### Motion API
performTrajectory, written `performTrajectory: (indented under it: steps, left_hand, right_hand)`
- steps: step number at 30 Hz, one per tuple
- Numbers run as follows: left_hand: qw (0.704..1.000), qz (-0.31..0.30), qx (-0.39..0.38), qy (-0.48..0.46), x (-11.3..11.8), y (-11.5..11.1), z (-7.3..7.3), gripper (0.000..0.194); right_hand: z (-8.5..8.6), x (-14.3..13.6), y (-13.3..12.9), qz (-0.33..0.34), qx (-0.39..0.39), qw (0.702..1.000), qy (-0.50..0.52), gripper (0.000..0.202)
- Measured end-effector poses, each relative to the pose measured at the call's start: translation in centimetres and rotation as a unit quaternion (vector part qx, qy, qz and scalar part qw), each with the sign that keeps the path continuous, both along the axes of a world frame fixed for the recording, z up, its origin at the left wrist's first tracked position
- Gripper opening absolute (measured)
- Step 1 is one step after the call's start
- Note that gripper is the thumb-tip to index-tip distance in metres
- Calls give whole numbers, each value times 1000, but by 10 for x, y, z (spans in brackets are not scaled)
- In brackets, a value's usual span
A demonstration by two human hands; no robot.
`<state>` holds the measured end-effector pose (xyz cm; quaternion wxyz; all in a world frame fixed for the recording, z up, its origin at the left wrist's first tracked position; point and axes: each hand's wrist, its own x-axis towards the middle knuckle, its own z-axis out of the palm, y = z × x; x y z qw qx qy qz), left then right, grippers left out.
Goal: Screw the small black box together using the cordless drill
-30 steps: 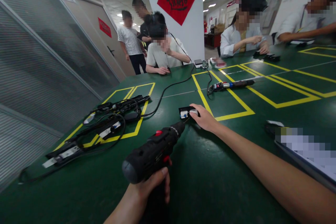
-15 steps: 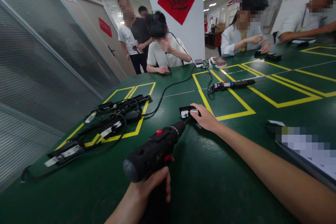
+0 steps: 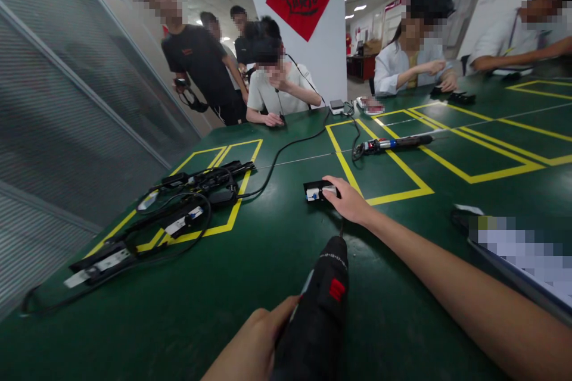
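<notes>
My left hand (image 3: 263,339) is wrapped round a black cordless drill (image 3: 326,303) with a red switch on top. Its thin bit points away from me and ends just below my right hand (image 3: 351,199), apart from the part held there. Between the thumb and fingers of that hand is a small black part with a white and blue piece on its face (image 3: 313,194), gripped at its right end and resting on or just over the green table (image 3: 250,309). The drill's handle and most of my left fingers are hidden.
Black cabled assemblies (image 3: 179,214) lie at left in yellow tape outlines. A black cable (image 3: 286,146) runs to a small white box (image 3: 336,107). A slim electric screwdriver-like tool (image 3: 397,143) lies ahead; a clipboard-like item (image 3: 522,262) is at right. Several people are across the table.
The drill has swung right and toward me, its bit moving from the part's lower edge to below my right hand. The right hand stays put. A person in black has appeared at back left.
</notes>
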<state>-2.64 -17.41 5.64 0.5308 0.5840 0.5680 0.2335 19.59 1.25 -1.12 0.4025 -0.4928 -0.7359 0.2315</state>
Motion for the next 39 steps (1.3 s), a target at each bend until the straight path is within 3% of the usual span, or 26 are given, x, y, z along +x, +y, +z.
performTrajectory:
  steps: [2,4,6,11,19,26,32,36,39]
  left_hand:
    - [982,-118,57,136,1,-2,-2,52]
    - [932,-230,111,258,5,-3,-4,54]
    - [900,-284,141,301,9,-5,-6,52]
    - [906,-266,217,246,9,-7,-10,44]
    - [885,-309,196,288,6,0,-10,59]
    - [870,-326,166,332,38,0,9,77]
    - [868,-323,214,312,78,-2,20,82]
    - [861,-365,191,299,74,5,29,98]
    - [857,-356,256,271,61,32,38,92]
  right_hand:
    - [1,0,-1,2,6,1000,0,40]
    - [1,0,-1,1,6,1000,-2,39]
    - [1,-1,-1,-1,0,1000,-3,39]
    - [1,0,-1,1,-9,1000,-6,40]
    - [4,1,-1,4,-19,1000,7,40]
    - [12,6,3,27,-75,997,3,44]
    - [16,9,4,40,-82,996,-16,47]
    - [16,10,5,52,-81,995,-11,46]
    - [12,10,7,64,-76,995,-5,49]
